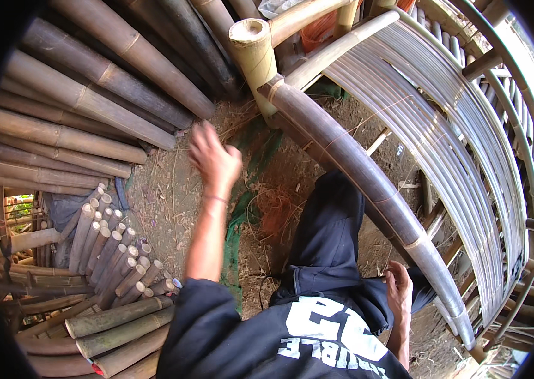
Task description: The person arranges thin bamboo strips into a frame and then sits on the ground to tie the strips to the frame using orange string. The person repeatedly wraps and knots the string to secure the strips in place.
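Note:
My left hand (215, 158) reaches out over the dirt floor, close to the cut ends of the stacked bamboo poles (134, 136) on the left. Its thumb stands away from slightly blurred fingers, and nothing shows in it. My right hand (400, 289) is beside my bent leg, with loosely bent fingers and no object visible in them. Just right of it, a thick dark bamboo beam (368, 174) runs from a pale upright bamboo post (253, 60) toward the lower right. Past the beam lie many thin bamboo strips (437, 126), side by side like a slatted top.
Short cut bamboo pieces (112, 243) stand bundled at the left, above longer greenish poles (121, 319). Green netting (236, 230) and tangled reddish fibres (276, 208) lie on the dirt floor (163, 202). Something orange (317, 31) sits behind the post.

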